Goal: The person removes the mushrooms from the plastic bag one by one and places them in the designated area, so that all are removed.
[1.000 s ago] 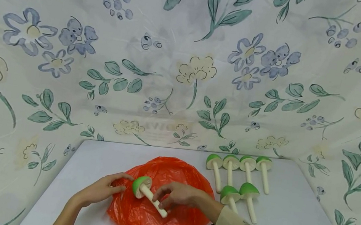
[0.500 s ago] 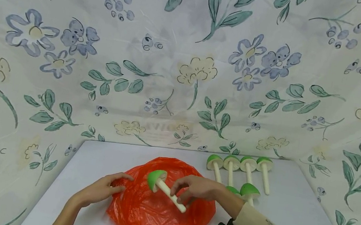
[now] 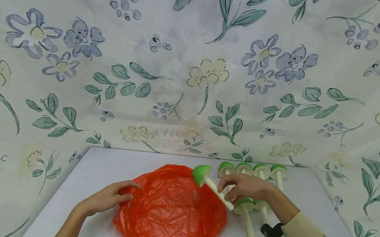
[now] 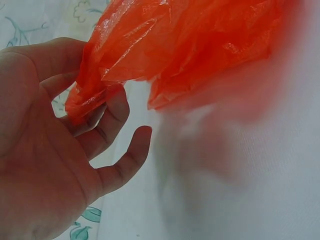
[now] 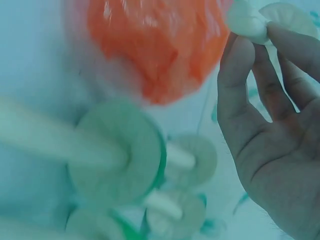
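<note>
My right hand point(image 3: 247, 186) pinches the stem of a toy mushroom point(image 3: 201, 176) with a green cap and a white stem. It hangs above the right rim of an open red plastic bag point(image 3: 171, 213), cap pointing left. The right wrist view shows the stem's end point(image 5: 247, 22) between thumb and fingertips. At the bag's left edge, my left hand point(image 3: 107, 199) holds the rim; in the left wrist view the thin plastic point(image 4: 95, 95) passes between the fingers. Several like mushrooms point(image 3: 249, 224) lie right of the bag, partly hidden behind my right hand.
A white table point(image 3: 312, 233) carries everything. Behind it hangs a white floral cloth point(image 3: 193, 94), also at both sides. The back row of mushrooms point(image 3: 279, 172) lies near the table's far right edge. A black wrist camera point(image 3: 271, 231) sits under the right forearm.
My right hand has carried the mushroom from over the bag's middle rightward and slightly away, toward the other mushrooms. My left hand has stayed at the rim.
</note>
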`<state>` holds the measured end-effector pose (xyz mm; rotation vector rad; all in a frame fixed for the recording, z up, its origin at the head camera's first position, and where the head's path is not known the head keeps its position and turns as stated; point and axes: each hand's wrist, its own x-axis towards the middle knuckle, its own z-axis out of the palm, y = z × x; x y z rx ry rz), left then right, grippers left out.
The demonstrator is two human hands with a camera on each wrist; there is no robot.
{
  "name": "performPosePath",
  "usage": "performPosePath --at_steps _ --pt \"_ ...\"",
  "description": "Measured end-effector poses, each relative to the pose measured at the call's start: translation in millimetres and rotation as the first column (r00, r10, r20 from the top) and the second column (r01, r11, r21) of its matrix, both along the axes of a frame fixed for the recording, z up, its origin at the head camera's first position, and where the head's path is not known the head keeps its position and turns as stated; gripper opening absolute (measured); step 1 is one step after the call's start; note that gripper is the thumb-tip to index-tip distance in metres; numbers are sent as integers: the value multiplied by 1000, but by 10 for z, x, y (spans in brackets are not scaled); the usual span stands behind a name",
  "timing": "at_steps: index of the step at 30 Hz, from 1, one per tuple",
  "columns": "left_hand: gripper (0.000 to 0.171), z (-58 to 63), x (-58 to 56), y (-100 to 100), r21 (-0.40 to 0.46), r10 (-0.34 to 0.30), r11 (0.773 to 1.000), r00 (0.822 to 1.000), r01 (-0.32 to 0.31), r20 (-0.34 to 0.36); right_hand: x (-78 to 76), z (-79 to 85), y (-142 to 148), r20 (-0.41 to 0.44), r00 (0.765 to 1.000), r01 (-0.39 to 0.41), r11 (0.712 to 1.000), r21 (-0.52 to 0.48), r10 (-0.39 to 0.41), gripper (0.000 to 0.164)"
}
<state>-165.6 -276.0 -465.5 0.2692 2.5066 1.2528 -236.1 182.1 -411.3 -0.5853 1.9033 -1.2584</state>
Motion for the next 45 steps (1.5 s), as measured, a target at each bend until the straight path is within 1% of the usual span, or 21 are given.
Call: performPosePath --at_steps 5,11,14,18,24,28,30,37,45 --pt "34 6 -3 3 10 -1 1000 1000 1 9 20 34 332 -4 1000 31 1000 -5 -31 22" --pt "35 -6 -4 -10 13 -4 1000 1000 4 12 76 31 682 -33 997 76 997 9 -76 23" --pt "35 -13 -11 -17 14 -9 1000 1000 9 6 108 29 849 -29 996 87 996 6 -86 24" --pt "35 -20 -22 -19 15 -14 1000 1000 14 -1 167 22 1074 -27 994 102 995 -1 -102 24" --pt "35 -43 -15 -26 23 -14 1000 1000 14 8 302 -23 1416 -19 988 152 988 -27 -152 24" --pt "35 -56 -15 -37 27 -17 1000 1000 16 9 375 -103 1614 -14 984 177 983 -38 -178 23" --pt "35 -58 -21 -42 29 -18 999 1000 18 9 402 -161 1693 -6 979 203 978 -41 -203 23" --pt "35 -55 -23 -39 29 -30 999 1000 30 1 483 -375 1919 32 946 324 945 -37 -323 23" --pt "36 -18 -21 -28 21 -36 999 999 36 0 544 -605 2096 130 912 393 919 -3 -390 19"
